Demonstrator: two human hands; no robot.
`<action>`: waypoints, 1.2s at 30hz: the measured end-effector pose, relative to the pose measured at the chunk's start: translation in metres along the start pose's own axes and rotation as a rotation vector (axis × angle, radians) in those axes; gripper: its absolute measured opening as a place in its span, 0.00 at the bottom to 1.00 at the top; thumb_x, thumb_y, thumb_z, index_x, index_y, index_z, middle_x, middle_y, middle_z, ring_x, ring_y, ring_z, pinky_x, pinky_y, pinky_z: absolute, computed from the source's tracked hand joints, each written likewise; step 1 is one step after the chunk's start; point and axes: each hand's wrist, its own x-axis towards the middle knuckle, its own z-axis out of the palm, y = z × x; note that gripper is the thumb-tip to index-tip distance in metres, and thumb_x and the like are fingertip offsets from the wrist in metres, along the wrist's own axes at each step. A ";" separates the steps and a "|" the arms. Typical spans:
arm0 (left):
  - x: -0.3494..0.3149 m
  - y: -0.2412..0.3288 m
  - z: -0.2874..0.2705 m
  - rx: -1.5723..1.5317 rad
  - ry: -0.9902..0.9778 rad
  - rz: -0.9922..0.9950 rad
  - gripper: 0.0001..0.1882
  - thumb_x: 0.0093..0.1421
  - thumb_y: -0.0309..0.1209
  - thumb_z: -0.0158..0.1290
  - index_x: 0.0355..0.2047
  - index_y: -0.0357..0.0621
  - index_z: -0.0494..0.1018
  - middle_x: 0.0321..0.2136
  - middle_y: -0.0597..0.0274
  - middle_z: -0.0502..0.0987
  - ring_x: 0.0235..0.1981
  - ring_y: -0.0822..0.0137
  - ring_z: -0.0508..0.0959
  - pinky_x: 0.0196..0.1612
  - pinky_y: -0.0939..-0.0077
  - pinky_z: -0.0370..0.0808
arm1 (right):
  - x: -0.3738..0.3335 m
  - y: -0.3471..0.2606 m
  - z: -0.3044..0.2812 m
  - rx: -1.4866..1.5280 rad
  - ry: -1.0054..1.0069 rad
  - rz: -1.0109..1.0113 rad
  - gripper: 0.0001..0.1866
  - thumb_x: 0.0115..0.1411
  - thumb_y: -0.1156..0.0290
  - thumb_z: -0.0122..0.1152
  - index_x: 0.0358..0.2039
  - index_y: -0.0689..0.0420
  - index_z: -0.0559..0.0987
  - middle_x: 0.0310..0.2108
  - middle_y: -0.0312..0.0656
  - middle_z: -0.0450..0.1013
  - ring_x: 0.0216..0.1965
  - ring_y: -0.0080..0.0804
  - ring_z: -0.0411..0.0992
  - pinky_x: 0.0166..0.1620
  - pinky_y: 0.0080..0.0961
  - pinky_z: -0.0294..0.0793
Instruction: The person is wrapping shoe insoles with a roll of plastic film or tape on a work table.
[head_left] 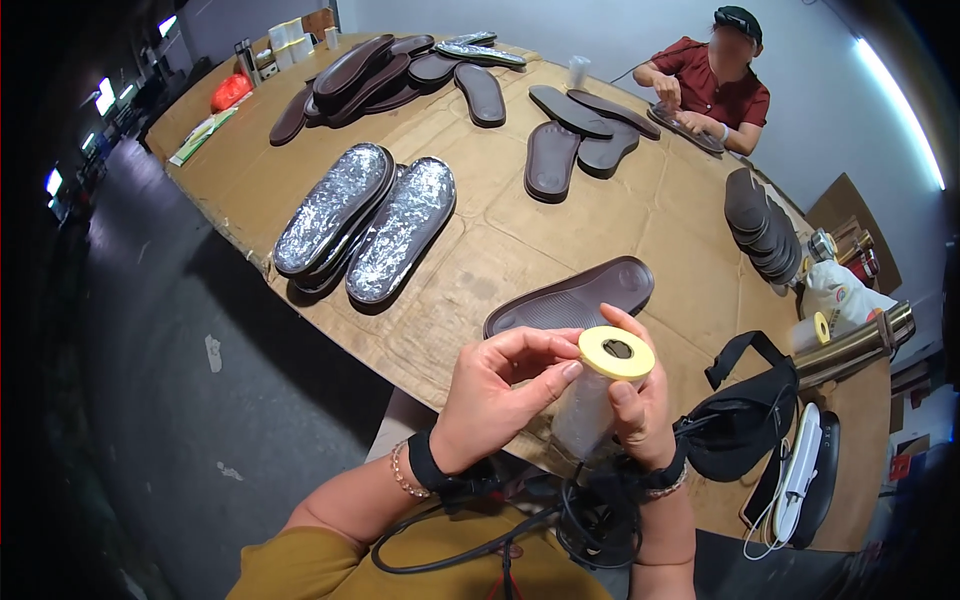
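My right hand (643,405) is wrapped around the side of an upright roll of clear plastic film (583,415), whose yellowish end with a dark core hole faces up. My left hand (510,385) has its thumb and fingers pinched at the roll's upper left edge. Any loose film between those fingertips is too fine to make out. Just beyond the hands, one brown shoe sole (590,295) lies on the cardboard-covered table (480,235), partly hidden by them. To the left are stacked soles wrapped in shiny clear film (405,230).
A brown pile of soles (365,80) lies at the far left, with more soles (580,135) at the far middle. A co-worker (715,80) handles a sole across the table. At right are stacked soles (760,230), a black waist bag (745,420), a metal flask (860,345) and a white corded device (797,480).
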 end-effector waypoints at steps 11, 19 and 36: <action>0.008 0.000 -0.010 0.189 -0.056 0.072 0.05 0.65 0.26 0.59 0.38 0.35 0.78 0.43 0.59 0.79 0.42 0.77 0.78 0.47 0.80 0.77 | -0.002 -0.003 0.006 0.023 0.066 -0.044 0.50 0.56 0.50 0.72 0.69 0.61 0.56 0.53 0.40 0.71 0.55 0.29 0.69 0.62 0.28 0.64; 0.002 0.019 -0.014 0.086 -0.160 -0.142 0.05 0.71 0.27 0.51 0.41 0.38 0.71 0.43 0.61 0.77 0.46 0.74 0.76 0.53 0.75 0.75 | 0.000 -0.003 -0.002 0.000 0.042 -0.099 0.36 0.55 0.67 0.75 0.59 0.59 0.65 0.48 0.38 0.71 0.50 0.23 0.71 0.54 0.23 0.71; 0.002 0.033 -0.019 -0.020 -0.156 -0.231 0.07 0.74 0.32 0.46 0.46 0.42 0.65 0.40 0.59 0.77 0.41 0.72 0.80 0.41 0.76 0.82 | 0.002 -0.032 0.002 -0.627 0.237 -0.217 0.26 0.52 0.73 0.72 0.50 0.59 0.70 0.43 0.39 0.73 0.42 0.27 0.76 0.45 0.23 0.76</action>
